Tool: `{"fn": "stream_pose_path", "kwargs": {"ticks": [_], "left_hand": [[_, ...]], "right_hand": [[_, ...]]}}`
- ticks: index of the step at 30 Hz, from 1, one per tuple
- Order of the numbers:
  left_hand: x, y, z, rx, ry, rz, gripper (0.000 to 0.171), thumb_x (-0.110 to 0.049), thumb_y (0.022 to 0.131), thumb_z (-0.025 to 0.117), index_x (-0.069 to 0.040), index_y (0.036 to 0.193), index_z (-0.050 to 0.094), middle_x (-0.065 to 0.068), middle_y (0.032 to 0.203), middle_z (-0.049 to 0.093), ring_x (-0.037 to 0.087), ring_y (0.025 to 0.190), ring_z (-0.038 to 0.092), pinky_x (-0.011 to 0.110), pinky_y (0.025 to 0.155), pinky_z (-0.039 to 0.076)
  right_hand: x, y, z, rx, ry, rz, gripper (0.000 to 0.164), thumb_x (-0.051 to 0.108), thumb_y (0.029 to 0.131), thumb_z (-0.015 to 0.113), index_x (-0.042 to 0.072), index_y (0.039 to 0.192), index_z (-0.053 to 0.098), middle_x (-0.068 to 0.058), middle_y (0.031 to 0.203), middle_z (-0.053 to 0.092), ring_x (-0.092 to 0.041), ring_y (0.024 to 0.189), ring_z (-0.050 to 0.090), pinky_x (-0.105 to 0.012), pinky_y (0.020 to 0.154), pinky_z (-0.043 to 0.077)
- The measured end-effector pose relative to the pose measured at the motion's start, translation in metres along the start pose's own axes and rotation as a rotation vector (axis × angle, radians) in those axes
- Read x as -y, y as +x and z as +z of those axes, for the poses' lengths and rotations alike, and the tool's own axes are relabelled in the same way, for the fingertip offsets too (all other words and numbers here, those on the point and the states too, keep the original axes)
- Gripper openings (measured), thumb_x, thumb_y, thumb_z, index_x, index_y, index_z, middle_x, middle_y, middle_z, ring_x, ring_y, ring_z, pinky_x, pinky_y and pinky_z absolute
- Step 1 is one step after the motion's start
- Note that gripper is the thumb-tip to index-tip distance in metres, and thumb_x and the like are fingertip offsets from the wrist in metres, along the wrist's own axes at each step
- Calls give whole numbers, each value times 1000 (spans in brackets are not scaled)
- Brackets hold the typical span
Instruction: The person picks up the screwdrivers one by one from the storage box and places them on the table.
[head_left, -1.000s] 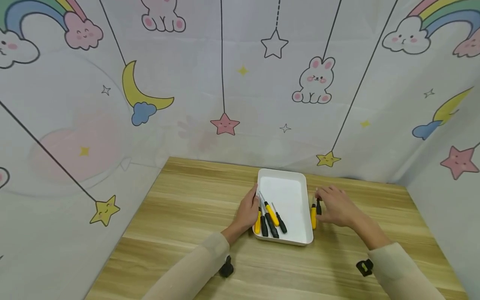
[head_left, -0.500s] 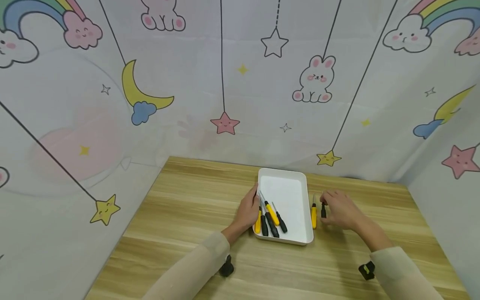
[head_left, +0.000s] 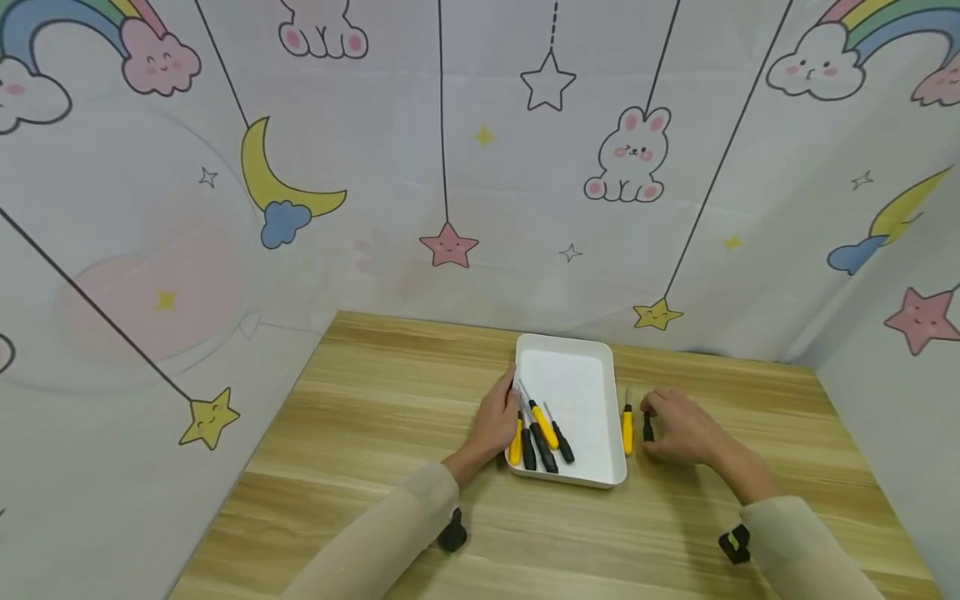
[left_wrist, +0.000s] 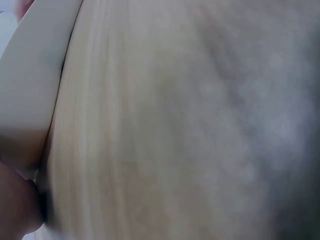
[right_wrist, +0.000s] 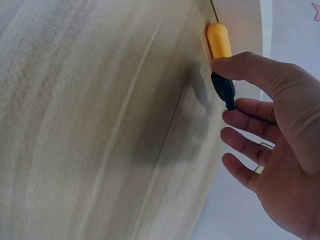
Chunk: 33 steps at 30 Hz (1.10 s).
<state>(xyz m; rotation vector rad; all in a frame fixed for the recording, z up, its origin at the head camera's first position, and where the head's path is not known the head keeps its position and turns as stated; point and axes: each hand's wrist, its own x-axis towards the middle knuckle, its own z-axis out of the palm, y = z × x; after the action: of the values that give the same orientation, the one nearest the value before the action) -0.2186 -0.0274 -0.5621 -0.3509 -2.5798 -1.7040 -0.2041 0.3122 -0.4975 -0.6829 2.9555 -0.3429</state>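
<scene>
A white tray (head_left: 587,383) lies on the wooden table, with several yellow-handled and black-handled screwdrivers (head_left: 543,427) gathered in its left and near part. At its left wall, my left hand (head_left: 495,418) grips the side; in the left wrist view a fingertip (left_wrist: 19,202) shows by the tray wall. To the right of the tray, my right hand (head_left: 684,427) pinches a small black screwdriver (right_wrist: 224,89) between thumb and forefinger, its other fingers loosely bent. Between that hand and the tray lies a yellow-handled screwdriver (head_left: 627,432), its shaft pointing away from me.
The wooden table (head_left: 360,392) runs back to a white cloth (head_left: 510,183) printed with stars, rabbits and clouds. Cloth also hangs along the left and right sides. Black devices (head_left: 452,533) sit at both wrists.
My right hand has shifted slightly right with the black screwdriver, away from the yellow-handled one, then moved slightly down. The left hand and tray have stayed in place.
</scene>
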Motion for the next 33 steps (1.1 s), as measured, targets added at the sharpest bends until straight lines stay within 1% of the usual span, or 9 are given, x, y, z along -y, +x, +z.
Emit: {"fn": "stream_pose_path", "kwargs": {"ticks": [3,10,12,16,20,27,33], "left_hand": [[-1,0,-1,3,1,-1,53,-12,115,37,-4,167,29,11,171,33,27,157,30,45,128,26],[-1,0,0,4,-1,2,53,-13,115,36,-3,167,29,11,171,33,27,157,30,45,127,26],[-1,0,0,2,1,4,53,-13,115,36,-3,166,29,12,171,33,27,157,30,45,127,27],[-1,0,0,-1,3,6,52,-12,115,36,-2,166,30,12,170,33,27,157,31,45,127,27],[0,0,0,-5,10,5,52,-12,115,37,-3,166,30,11,170,34,27,157,31,45,127,27],[-1,2,0,-5,16,9,52,-12,115,37,-3,166,30,11,170,33,26,157,31,44,127,27],[0,1,0,-4,17,8,52,-12,115,37,-3,166,30,13,170,34,28,156,32,46,127,28]], "right_hand": [[-1,1,4,18,13,7,53,29,76,93,2,113,68,-6,107,64,-30,102,57,-53,89,53],[0,4,7,100,59,38,54,29,77,93,1,116,68,-8,112,66,-34,110,60,-57,97,53],[2,4,6,111,64,32,54,28,77,92,0,116,67,-9,111,66,-36,109,60,-58,97,52],[4,5,3,129,71,32,56,28,77,93,-1,117,66,-9,110,65,-34,106,61,-57,95,53],[4,6,4,138,77,30,56,28,77,93,-2,116,66,-9,109,64,-32,104,60,-56,95,53],[4,5,3,127,67,24,57,28,76,93,-2,117,66,-9,108,63,-31,103,61,-56,94,53],[6,3,5,133,66,36,60,29,76,93,-2,120,66,-11,111,63,-32,105,61,-56,95,54]]}}
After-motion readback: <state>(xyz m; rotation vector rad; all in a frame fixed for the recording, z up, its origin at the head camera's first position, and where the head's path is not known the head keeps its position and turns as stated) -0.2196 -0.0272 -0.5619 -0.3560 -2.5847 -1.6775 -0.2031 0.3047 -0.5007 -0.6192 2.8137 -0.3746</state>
